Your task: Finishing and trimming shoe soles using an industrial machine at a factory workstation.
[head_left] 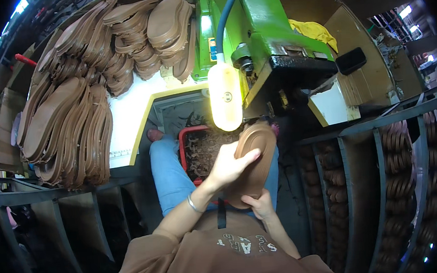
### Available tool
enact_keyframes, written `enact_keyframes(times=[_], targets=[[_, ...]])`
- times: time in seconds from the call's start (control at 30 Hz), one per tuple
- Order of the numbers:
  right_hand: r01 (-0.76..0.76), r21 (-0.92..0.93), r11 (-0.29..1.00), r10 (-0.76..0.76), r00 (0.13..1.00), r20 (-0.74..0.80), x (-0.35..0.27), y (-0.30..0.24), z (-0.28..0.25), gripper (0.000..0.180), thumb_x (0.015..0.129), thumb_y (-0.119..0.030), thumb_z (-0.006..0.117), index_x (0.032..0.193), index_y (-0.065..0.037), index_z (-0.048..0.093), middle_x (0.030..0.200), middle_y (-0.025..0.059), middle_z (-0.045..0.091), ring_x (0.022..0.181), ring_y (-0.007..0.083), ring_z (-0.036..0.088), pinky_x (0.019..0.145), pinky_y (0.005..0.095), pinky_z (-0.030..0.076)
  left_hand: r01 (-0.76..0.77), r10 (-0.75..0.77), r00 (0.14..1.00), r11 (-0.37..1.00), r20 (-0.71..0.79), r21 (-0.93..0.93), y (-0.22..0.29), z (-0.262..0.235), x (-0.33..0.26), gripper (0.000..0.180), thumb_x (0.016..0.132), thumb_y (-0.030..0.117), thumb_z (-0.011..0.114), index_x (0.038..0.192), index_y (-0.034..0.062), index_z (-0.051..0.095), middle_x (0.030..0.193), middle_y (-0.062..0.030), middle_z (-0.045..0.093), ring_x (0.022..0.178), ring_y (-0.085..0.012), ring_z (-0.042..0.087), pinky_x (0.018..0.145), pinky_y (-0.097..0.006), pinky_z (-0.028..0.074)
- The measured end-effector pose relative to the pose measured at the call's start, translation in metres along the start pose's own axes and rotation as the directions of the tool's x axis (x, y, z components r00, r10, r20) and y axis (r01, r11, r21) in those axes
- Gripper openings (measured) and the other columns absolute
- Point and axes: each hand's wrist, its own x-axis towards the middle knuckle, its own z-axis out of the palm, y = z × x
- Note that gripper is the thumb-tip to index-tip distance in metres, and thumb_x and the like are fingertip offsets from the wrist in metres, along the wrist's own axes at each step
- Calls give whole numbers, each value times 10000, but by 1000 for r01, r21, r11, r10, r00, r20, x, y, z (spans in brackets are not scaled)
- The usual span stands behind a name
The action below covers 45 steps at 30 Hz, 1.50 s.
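Note:
A brown shoe sole [260, 151] is held slanted over my lap, just below the machine. My left hand [228, 166] grips its left side, the thumb lying across the upper face and the other fingers hidden behind it. At the sole's lower end, my right hand [261, 206] pinches the edge between thumb and fingers. Heaps of similar brown soles [63, 118] with ragged edges lie on the white tabletop [123, 105] to the left. Ahead of my hands stands a green machine [265, 14] with a dark head on its right.
A lit lamp [225, 97] hangs from the machine close above my hands. Between my knees sits a red basket [183, 144] of brown trimmings. Metal racks [380, 175] holding rows of soles flank me on the right; another rack [56, 193] is at left. Cardboard [360, 48] stands behind.

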Motion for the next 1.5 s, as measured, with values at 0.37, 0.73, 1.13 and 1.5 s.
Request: enact_keyframes(times=[0.37,0.73,1.13,1.5], targets=[[39,-40,998,-40,999,-31,-14,-10,-18,472,704,-43,757,1118,50,549,1063,109,621,949,172,597,852,304,475,-157,128,979,970,-160,-185,-9,1,5,332,843,73,647,1145,-42,568,998,-71,645,875,-94,581,774,-240,477],[420,17,908,-392,861,-323,47,-164,-62,335,818,-74,635,1112,22,507,1058,102,577,993,191,555,912,310,423,-148,146,985,989,-91,-12,4,-10,17,305,797,60,678,1072,-30,581,933,-66,634,824,-97,578,751,-239,476],[505,47,862,-501,863,-70,122,-174,-2,346,832,26,556,1167,6,472,1118,103,577,997,175,577,874,302,473,-219,170,970,919,-173,-327,17,-67,-3,311,786,22,662,1064,-99,590,970,-135,656,858,-156,637,779,-267,507],[409,17,912,-409,911,57,105,-138,68,433,815,-7,558,1226,53,435,1140,119,553,1036,185,546,945,312,407,-127,-4,921,942,-389,-310,-5,-132,-58,312,731,2,650,1021,-84,575,941,-135,642,846,-174,632,783,-275,506]])
